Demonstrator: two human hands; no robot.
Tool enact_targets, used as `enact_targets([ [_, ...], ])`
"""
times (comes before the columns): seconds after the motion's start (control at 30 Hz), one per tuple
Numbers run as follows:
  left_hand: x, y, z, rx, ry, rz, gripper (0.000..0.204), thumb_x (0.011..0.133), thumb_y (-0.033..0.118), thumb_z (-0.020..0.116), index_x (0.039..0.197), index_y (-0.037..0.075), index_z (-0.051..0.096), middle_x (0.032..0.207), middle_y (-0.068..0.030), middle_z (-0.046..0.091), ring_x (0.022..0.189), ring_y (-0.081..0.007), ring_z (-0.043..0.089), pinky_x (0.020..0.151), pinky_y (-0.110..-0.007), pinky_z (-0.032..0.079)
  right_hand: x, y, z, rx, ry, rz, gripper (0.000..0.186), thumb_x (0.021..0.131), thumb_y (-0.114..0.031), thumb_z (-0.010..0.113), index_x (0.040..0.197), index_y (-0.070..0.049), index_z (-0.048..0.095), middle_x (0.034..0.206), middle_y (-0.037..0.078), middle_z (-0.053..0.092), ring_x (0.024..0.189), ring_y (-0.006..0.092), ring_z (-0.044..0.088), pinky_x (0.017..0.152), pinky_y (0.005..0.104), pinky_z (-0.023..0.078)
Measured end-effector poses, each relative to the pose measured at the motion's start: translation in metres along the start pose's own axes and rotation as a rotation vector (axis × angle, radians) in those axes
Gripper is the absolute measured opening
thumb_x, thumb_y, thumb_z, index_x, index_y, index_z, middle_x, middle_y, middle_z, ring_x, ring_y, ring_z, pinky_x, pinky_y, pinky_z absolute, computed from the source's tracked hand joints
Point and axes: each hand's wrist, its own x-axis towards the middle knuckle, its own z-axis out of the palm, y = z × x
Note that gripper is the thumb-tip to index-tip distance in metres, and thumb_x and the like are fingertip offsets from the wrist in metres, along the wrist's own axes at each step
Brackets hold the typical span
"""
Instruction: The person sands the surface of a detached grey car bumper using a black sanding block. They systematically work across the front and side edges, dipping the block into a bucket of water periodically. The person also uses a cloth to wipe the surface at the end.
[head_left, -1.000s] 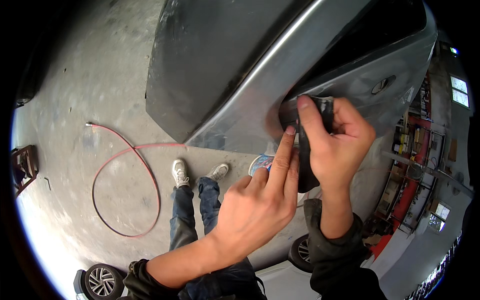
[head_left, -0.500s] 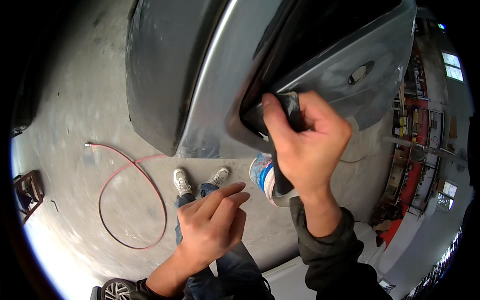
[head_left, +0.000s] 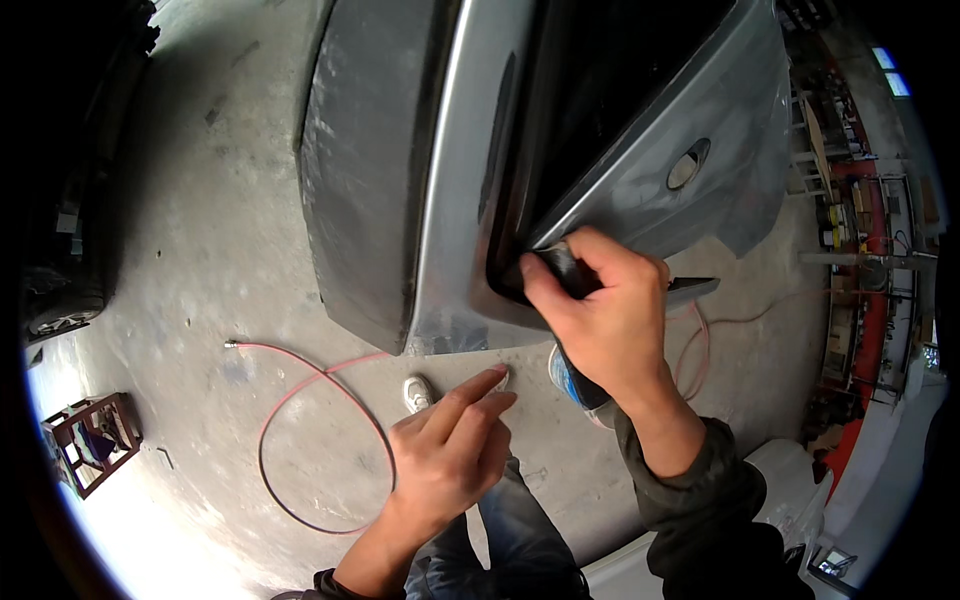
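Note:
A grey car bumper (head_left: 370, 180) with dull, scuffed patches fills the upper middle, a dark opening in it. My right hand (head_left: 620, 330) pinches a dark sheet of sandpaper (head_left: 570, 272) between thumb and fingers. The paper is pressed at the lower corner of the opening, on its rim; part of it hangs below the hand. Lower and to the left, my left hand (head_left: 450, 445) hovers over my legs, touching nothing, index and middle fingers stretched out and the others bent. Its thumb is hidden.
Behind my right wrist stands a blue and white bucket (head_left: 568, 384), partly covered. A red hose (head_left: 265, 420) loops on the concrete floor (head_left: 220, 250). A dark frame stand (head_left: 95, 445) is at far left, and cluttered shelves (head_left: 850, 250) line the right.
The whole view has shifted, moving the bumper's corner lower in the picture. My right hand has slid with the sandpaper closer to the opening's lower corner. My left hand still hovers.

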Motion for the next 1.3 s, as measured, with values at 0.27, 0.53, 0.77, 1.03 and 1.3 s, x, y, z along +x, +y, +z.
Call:
enact_targets([
  [0.27, 0.002, -0.002, 0.007, -0.102, 0.010, 0.083, 0.030, 0.069, -0.010, 0.066, 0.095, 0.005, 0.069, 0.109, -0.0108, 0.074, 0.060, -0.0198, 0.066, 0.053, -0.030, 0.053, -0.007, 0.002, 0.008, 0.170, 0.053, 0.189, 0.027, 0.082, -0.012, 0.077, 0.067, 0.000, 0.058, 0.052, 0.008, 0.056, 0.042, 0.0183, 0.051, 0.048, 0.0332, 0.042],
  [0.53, -0.004, -0.002, 0.004, -0.178, 0.005, 0.043, 0.029, 0.070, -0.012, 0.065, 0.094, 0.004, 0.069, 0.107, -0.0118, 0.075, 0.061, -0.0188, 0.067, 0.053, -0.031, 0.053, -0.006, -0.006, 0.012, 0.115, 0.065, 0.208, 0.023, 0.084, -0.007, 0.076, 0.069, 0.002, 0.060, 0.052, 0.000, 0.055, 0.051, 0.0040, 0.043, 0.048, 0.0269, 0.037],
  [0.77, -0.001, 0.001, -0.001, -0.177, -0.016, 0.017, 0.026, 0.072, -0.015, 0.062, 0.092, 0.001, 0.068, 0.106, -0.0160, 0.074, 0.066, -0.0190, 0.071, 0.058, -0.029, 0.056, -0.003, -0.007, 0.017, -0.027, 0.147, 0.042, 0.015, 0.081, -0.007, 0.074, 0.074, 0.001, 0.063, 0.050, 0.007, 0.053, 0.047, 0.0075, 0.043, 0.046, 0.0310, 0.038],
  [1.03, 0.000, 0.004, -0.007, -0.205, -0.008, -0.027, 0.024, 0.076, -0.018, 0.057, 0.091, -0.003, 0.068, 0.104, -0.0181, 0.074, 0.066, -0.0189, 0.072, 0.059, -0.028, 0.056, -0.003, -0.002, 0.015, -0.068, 0.171, -0.014, 0.024, 0.081, -0.017, 0.074, 0.066, -0.006, 0.058, 0.051, 0.012, 0.057, 0.046, 0.0361, 0.059, 0.045, 0.0430, 0.046],
  [1.3, 0.003, 0.005, 0.002, -0.252, -0.035, -0.136, 0.023, 0.084, -0.007, 0.064, 0.107, -0.003, 0.068, 0.105, -0.0188, 0.074, 0.075, -0.0197, 0.072, 0.066, -0.028, 0.057, -0.026, 0.009, -0.010, 0.182, -0.002, 0.032, 0.021, 0.089, -0.021, 0.074, 0.081, -0.004, 0.065, 0.059, 0.012, 0.060, 0.051, 0.0311, 0.059, 0.049, 0.0391, 0.045],
])
